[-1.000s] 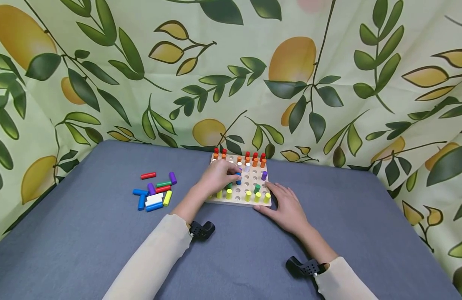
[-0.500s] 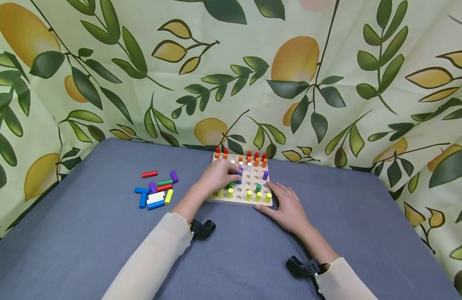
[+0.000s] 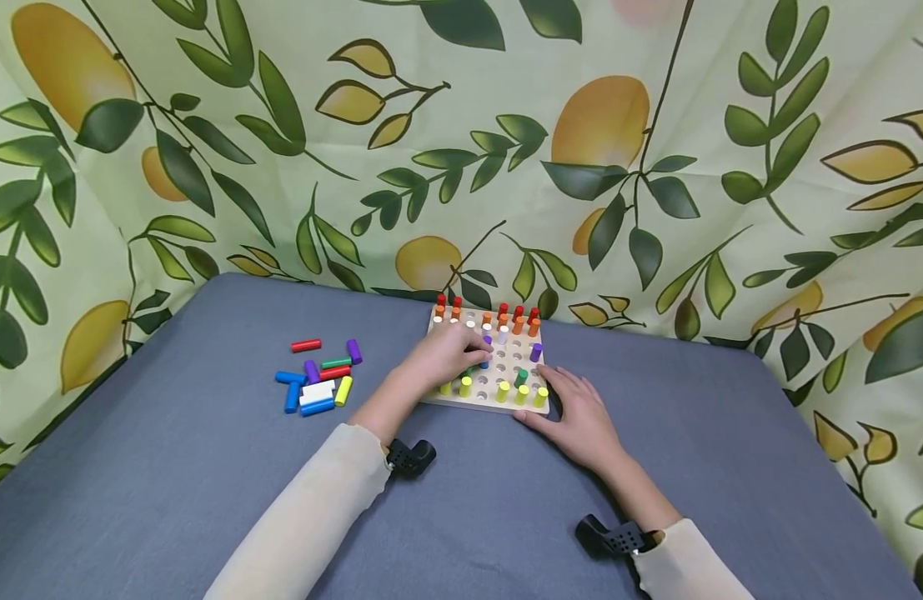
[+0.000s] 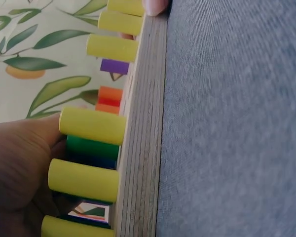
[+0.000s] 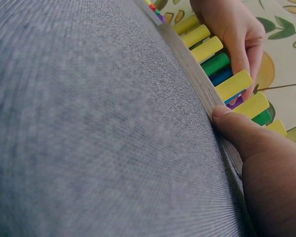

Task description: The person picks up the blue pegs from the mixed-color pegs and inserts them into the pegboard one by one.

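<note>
In the head view, a wooden pegboard (image 3: 472, 404) stands on the table, with rows of coloured pegs and some bare holes. My left hand (image 3: 444, 357) reaches over its left half. The thumb and fingertips pinch a blue peg (image 3: 485, 365), mostly covered by the fingers, next to a purple peg (image 3: 487, 340). My right hand (image 3: 577, 421) holds the near right corner of the board. Its thumb lies on the front edge (image 5: 200, 81), and the fingers are at the right side. Yellow pegs (image 4: 84, 180) stand between the left wrist camera and the left hand.
To the left of the board is a loose cluster of pegs: red (image 3: 306, 345), purple (image 3: 353, 351), green (image 3: 336, 363), white (image 3: 317, 393), blue (image 3: 291, 397) and yellow (image 3: 343, 391). A leaf-and-fruit patterned cloth (image 3: 461, 167) hangs behind the grey-blue table (image 3: 461, 508).
The left fingers have come down a little with the blue peg, of which less shows now. The right hand stays at the board's corner. The head view has shifted slightly.
</note>
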Motion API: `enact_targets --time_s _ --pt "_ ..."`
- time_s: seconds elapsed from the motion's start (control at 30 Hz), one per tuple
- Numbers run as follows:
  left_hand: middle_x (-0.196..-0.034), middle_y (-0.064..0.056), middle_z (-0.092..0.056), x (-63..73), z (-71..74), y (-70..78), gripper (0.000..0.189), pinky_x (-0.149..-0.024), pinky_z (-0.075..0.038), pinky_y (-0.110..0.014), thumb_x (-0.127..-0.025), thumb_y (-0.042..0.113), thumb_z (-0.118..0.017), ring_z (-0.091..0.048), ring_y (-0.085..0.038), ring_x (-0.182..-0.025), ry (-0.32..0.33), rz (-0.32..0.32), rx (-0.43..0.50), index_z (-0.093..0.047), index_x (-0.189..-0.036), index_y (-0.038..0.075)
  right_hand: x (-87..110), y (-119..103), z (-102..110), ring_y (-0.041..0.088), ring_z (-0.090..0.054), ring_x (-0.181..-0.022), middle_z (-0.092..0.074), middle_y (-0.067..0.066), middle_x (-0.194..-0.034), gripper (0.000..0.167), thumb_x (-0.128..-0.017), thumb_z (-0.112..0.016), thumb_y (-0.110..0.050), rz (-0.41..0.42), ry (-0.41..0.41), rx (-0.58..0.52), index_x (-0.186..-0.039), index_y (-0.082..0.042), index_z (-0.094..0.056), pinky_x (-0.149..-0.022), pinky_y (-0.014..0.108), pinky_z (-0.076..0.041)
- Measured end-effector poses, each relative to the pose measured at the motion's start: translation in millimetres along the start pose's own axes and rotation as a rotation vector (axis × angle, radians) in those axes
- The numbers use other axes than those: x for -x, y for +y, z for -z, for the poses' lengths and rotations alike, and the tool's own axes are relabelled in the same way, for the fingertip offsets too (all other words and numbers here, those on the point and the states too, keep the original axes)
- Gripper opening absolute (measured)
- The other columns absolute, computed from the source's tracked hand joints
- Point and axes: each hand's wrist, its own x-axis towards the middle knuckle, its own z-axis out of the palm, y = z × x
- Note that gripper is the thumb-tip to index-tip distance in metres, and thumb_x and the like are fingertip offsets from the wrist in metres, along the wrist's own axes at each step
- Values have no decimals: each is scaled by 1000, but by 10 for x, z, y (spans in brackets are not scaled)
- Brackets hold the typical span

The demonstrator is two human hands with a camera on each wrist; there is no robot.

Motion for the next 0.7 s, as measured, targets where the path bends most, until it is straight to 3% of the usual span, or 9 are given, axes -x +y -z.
enact_targets --time_s 0.1,0.17,0.33,0.47,0.53,0.6,0.7 --pt "-110 -7 -78 8 -10 26 20 -127 -23 -50 -96 20 -70 -68 -24 -119 -5 0 -10 -79 -110 8 2 7 -1 41 -40 -146 -50 18 -153 88 -86 -72 -60 -4 -3 2 -153 -10 -45 -121 64 -23" --pt "-111 -6 -78 17 -8 27 21 -127 -20 -51 -96 20 -70 -68 -23 -119 -3 2 -19 -79 -111 9 -1 7 -2 41 -40 -146 -50 17 -153 88 -86 -72 -60 -2 -5 4 -153 -10 -44 -121 64 -23" --pt "-118 -3 -76 45 8 -6 25 -117 -40 -44 -97 26 -69 -66 -19 -119 2 9 -10 -77 -117 13 0 11 1 40 -40 -147 -49 17 -154 89 -85 -71 -61 -11 -16 -6 -153 -11 -44 -122 63 -22" --pt "-125 -1 -74 104 46 -6 27 -110 -47 -42 -100 31 -65 -64 -17 -122 -5 38 -5 -76 -120 16 -5 -1 1 41 -39 -147 -49 18 -154 89 -85 -72 -60 -10 -19 -16 -153 -10 -44 -122 63 -22" --pt "-125 -1 -73 144 75 -3 28 -100 -52 -40 -100 32 -64 -65 -16 -117 5 49 -9 -76 -121 17 -3 4 -6 42 -40 -146 -49 19 -154 89 -85 -72 -59 -6 -15 -15 -153 -9 -44 -121 64 -22" --pt "-109 -2 -76 190 118 -6 27 -86 -52 -36 -101 32 -62 -66 -16 -100 22 54 -19 -78 -114 14 -2 6 -6 42 -39 -147 -49 19 -154 89 -85 -72 -60 -5 -14 -14 -153 -10 -44 -122 64 -22" --pt "-80 -2 -68 282 203 -20 30 -65 -42 -31 -104 33 -58 -56 -15 -74 47 72 -23 -77 -103 9 1 23 -1 42 -39 -147 -48 20 -154 89 -85 -72 -60 -3 -10 -8 -153 -9 -43 -122 64 -22"
